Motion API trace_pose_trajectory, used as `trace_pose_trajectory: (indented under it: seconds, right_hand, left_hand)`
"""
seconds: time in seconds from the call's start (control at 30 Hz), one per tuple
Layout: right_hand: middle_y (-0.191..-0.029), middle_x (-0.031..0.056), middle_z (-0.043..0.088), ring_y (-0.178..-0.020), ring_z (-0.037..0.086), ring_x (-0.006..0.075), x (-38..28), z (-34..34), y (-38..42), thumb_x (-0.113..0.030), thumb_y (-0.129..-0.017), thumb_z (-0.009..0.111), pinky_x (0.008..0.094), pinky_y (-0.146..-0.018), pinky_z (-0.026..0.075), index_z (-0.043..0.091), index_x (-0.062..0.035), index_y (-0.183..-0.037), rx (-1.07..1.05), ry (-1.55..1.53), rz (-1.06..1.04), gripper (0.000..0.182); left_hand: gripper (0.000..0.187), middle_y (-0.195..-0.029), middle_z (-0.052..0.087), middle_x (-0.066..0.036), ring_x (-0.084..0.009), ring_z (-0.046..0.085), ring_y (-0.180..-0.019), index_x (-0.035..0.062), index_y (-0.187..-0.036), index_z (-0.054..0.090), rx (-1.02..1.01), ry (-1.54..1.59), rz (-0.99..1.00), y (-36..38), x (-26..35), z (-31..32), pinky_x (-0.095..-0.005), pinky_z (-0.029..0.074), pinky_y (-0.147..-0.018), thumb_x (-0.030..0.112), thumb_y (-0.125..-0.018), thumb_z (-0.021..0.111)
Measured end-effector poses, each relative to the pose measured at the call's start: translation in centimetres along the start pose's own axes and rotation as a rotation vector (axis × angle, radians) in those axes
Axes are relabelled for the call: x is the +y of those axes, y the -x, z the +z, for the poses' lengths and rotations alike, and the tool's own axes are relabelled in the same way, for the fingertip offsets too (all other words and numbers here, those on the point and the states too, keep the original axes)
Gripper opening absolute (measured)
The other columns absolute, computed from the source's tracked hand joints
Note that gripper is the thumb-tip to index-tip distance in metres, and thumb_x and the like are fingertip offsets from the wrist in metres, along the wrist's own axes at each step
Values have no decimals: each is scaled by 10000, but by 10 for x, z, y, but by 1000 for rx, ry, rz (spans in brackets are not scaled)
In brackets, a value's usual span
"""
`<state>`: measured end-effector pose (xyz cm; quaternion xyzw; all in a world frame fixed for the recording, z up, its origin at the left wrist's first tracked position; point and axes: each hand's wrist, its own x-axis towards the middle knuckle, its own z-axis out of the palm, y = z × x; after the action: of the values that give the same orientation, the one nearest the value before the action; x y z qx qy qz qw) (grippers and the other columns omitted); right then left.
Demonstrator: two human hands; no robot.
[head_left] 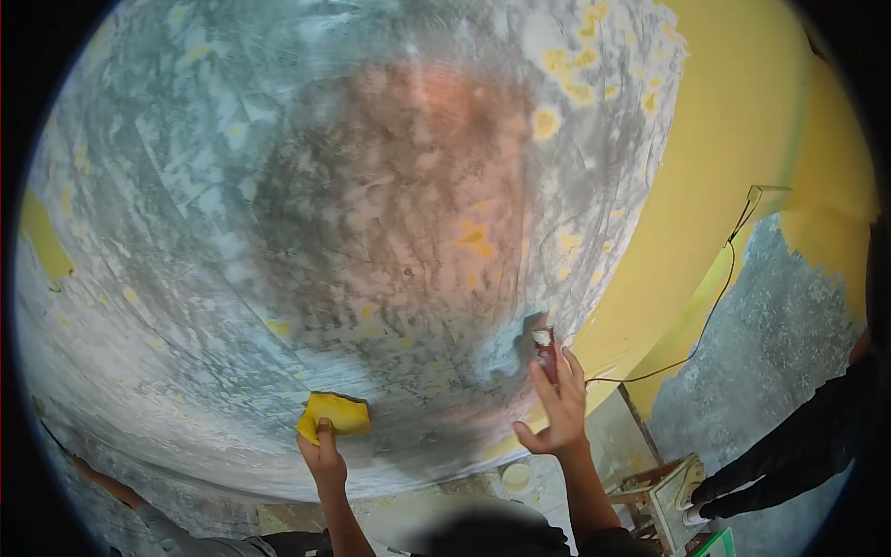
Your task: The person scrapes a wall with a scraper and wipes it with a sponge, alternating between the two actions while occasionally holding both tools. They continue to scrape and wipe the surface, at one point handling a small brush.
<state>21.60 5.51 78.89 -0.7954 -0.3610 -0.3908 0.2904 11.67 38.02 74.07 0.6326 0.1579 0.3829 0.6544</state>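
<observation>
In front of me is a wall point(399, 213) with patchy grey and white filler and small yellow spots. My left hand point(321, 453) grips a folded yellow piece of sandpaper point(339, 414) at the wall's lower part, thumb on top. To the right, my right hand point(560, 413) holds a putty knife point(547, 358) with a red handle. White paste sits near the base of its blade, and the blade end is close to the wall; whether it touches is hard to tell. The fingers lie along the handle, with the thumb apart.
Yellow paint point(705, 139) covers the wall at the right, where a cable point(703, 336) hangs from a small box point(767, 192). A person in dark trousers point(789, 455) stands by a wooden stool point(664, 497). Another person's arm point(109, 483) reaches in lower left. A pale bucket point(517, 478) stands below.
</observation>
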Motion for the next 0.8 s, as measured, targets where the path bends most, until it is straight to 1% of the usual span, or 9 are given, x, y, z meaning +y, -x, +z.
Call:
trace_pose_trajectory:
  seconds: [0.03, 0.13, 0.23, 0.33, 0.4, 0.5, 0.57, 0.7, 0.8]
  right_hand:
    - [-1311, 332, 473, -1277, 443, 429, -4, 5, -6, -383, -708, 686, 619, -1056, 250, 487, 53, -1321, -41, 63, -37, 777]
    - [-1352, 307, 447, -1334, 361, 436, -8, 18, -29, -393, -718, 693, 684, -1063, 130, 428, 39, -1370, -80, 86, -48, 826]
    - [-1373, 296, 429, -1365, 311, 433, -22, 27, -71, -399, -738, 695, 697, -1059, 85, 392, 34, -1394, -58, 143, -66, 842]
    - [-1373, 295, 430, -1381, 285, 428, -40, 22, -124, -402, -745, 703, 710, -1048, 82, 370, 37, -1407, 26, 220, -164, 861]
    - [-1377, 291, 427, -1387, 281, 418, -51, 23, -133, -399, -748, 707, 712, -1046, 84, 368, 40, -1407, 33, 173, -153, 861]
    - [-1378, 277, 431, -1387, 294, 391, -47, 35, -105, -406, -758, 699, 716, -1041, 92, 401, 35, -1391, -35, 194, -126, 827]
    - [-1374, 271, 437, -1380, 312, 380, -43, 46, -76, -412, -765, 691, 717, -1039, 96, 416, 32, -1382, -105, 188, -92, 808]
    - [-1368, 257, 447, -1369, 330, 369, -55, 35, -84, -399, -782, 677, 719, -1037, 98, 419, 26, -1381, -89, 165, -71, 778]
    - [-1359, 250, 457, -1359, 339, 377, -54, 17, -123, -377, -795, 670, 720, -1037, 95, 411, 30, -1383, -67, 143, -100, 760]
  left_hand:
    - [313, -1023, 561, -110, -164, 516, -928, -70, -1100, 515, -9, 8, 12, 0, 0, 1, -289, 403, -854, 217, -975, 525]
    - [306, -1028, 567, -120, -171, 520, -933, -73, -1092, 525, -16, -18, 41, 1, -4, -1, -295, 404, -859, 211, -978, 516]
    - [304, -1018, 577, -123, -174, 528, -927, -74, -1086, 533, 0, -72, 65, 1, -10, 0, -296, 408, -855, 210, -978, 511]
    - [300, -1007, 585, -124, -179, 536, -916, -74, -1090, 536, -14, -56, 61, 1, -3, 0, -299, 413, -847, 202, -978, 504]
    - [300, -1001, 587, -123, -182, 540, -909, -78, -1102, 532, 3, -33, 60, 1, -5, 2, -300, 417, -841, 194, -977, 500]
    - [295, -1005, 589, -126, -184, 543, -914, -79, -1103, 530, 17, -45, 22, 4, 1, 4, -302, 418, -844, 185, -976, 498]
    - [337, -1058, 562, -104, -165, 521, -953, -58, -1160, 492, -18, -28, 6, 3, -3, 0, -285, 406, -867, 219, -969, 525]
    - [352, -1077, 546, -82, -151, 510, -961, -33, -1184, 477, 2, -71, 2, 3, -13, -3, -271, 403, -860, 234, -964, 538]
    - [347, -1070, 544, -76, -146, 510, -955, -23, -1184, 480, 19, -16, -55, 6, 0, 3, -262, 403, -850, 240, -965, 536]
